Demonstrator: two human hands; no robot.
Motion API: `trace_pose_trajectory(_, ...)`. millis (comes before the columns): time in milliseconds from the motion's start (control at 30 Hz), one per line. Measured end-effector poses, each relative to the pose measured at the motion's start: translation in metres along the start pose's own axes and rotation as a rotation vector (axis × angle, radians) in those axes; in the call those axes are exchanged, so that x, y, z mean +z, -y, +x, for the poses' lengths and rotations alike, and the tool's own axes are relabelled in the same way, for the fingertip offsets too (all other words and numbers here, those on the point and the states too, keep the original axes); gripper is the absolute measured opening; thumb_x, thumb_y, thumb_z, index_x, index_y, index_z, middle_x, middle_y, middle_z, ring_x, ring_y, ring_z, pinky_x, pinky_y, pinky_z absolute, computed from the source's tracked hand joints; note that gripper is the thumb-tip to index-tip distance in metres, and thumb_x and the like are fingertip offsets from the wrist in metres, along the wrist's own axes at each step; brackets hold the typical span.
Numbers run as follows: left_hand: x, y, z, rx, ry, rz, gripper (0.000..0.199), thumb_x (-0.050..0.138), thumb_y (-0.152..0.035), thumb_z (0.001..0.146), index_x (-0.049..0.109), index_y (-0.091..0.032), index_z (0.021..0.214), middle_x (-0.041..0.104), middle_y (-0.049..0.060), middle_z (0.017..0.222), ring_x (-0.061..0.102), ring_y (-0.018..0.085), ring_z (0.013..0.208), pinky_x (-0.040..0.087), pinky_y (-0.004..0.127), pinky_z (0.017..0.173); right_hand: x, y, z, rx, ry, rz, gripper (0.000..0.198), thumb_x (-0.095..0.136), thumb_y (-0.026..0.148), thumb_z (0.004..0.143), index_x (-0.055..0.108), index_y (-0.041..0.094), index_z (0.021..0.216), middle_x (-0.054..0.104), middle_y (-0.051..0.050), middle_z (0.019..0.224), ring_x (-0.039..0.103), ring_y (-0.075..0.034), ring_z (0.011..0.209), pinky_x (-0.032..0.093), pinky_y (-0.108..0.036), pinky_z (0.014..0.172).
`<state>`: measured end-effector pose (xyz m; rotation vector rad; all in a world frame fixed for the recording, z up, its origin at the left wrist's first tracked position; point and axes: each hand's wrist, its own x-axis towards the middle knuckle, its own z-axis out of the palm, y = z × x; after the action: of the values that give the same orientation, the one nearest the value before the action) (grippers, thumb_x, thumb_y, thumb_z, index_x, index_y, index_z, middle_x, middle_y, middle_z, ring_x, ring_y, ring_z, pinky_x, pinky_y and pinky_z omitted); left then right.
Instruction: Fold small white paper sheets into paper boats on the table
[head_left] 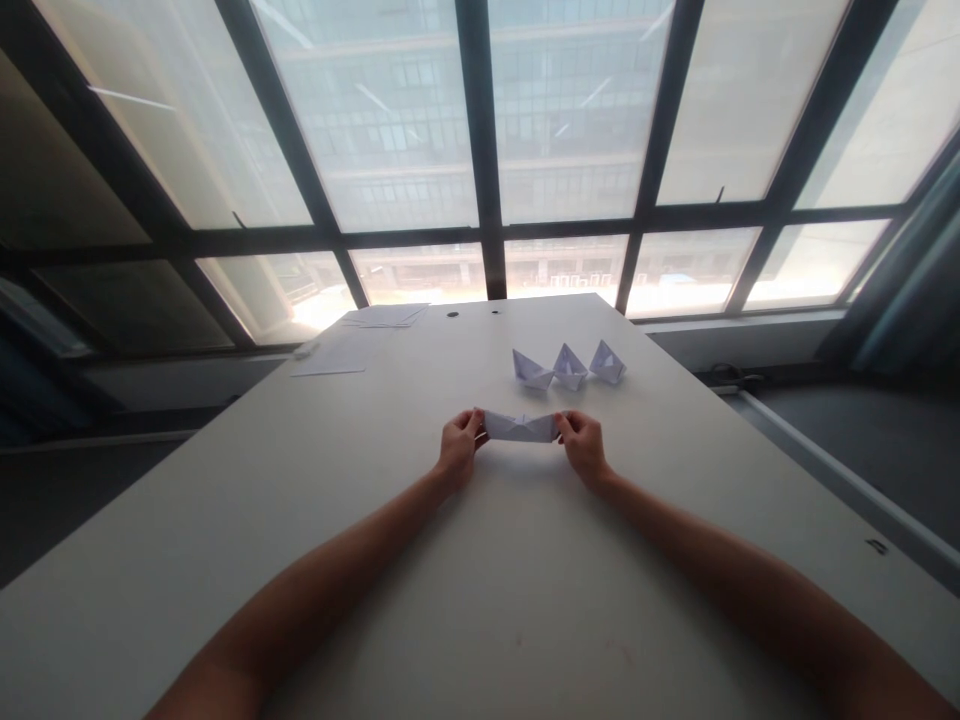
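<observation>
Between my two hands stretches a folded white paper boat, long and low, with a small peak at its middle. My left hand pinches its left end, thumb on top. The right end is gripped by my right hand in the same way. Just beyond, three finished paper boats stand in a row on the white table: a left one, a middle one and a right one, each with a raised point.
Loose white paper sheets lie at the far left of the white table. Two small dark spots mark its far edge. A small dark object is near the right edge. Large framed windows rise behind the table.
</observation>
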<state>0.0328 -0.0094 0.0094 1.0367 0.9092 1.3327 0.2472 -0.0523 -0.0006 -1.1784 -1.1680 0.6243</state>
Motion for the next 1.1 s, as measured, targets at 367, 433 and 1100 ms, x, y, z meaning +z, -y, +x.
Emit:
trace_pose_trajectory(367,0.001,0.000,0.002,-0.075,0.048,-0.143,0.027,0.065,-0.039,0.090,0.050,-0.018,0.094,0.072,0.011,0.101,0.070,0.018,0.085,0.056,0.033,0.078,0.002,0.001,-0.001,0.145,0.008,0.184,0.039,0.071,0.054,0.073,0.064,0.016,0.071,0.065,-0.004,0.062,0.062,-0.018,0.055,0.054,-0.031,0.054)
trace_pose_trajectory(433,0.002,0.000,-0.001,-0.120,0.144,-0.135,0.034,0.075,-0.037,0.083,0.052,-0.017,0.100,0.071,0.011,0.104,0.070,0.019,0.086,0.057,0.036,0.083,0.002,0.002,-0.002,0.149,-0.001,0.200,0.039,0.073,0.054,0.071,0.063,0.016,0.069,0.065,-0.004,0.062,0.062,-0.018,0.056,0.056,-0.033,0.057)
trace_pose_trajectory(1100,0.019,-0.007,-0.026,-0.018,0.286,0.118,0.050,0.091,-0.032,0.060,0.072,-0.010,0.101,0.075,0.010,0.091,0.070,0.024,0.084,0.054,0.037,0.083,0.004,0.011,-0.012,-0.014,0.608,-0.111,0.040,0.067,0.046,0.078,0.057,0.015,0.057,0.042,0.005,0.053,0.035,-0.008,0.052,0.023,-0.022,0.049)
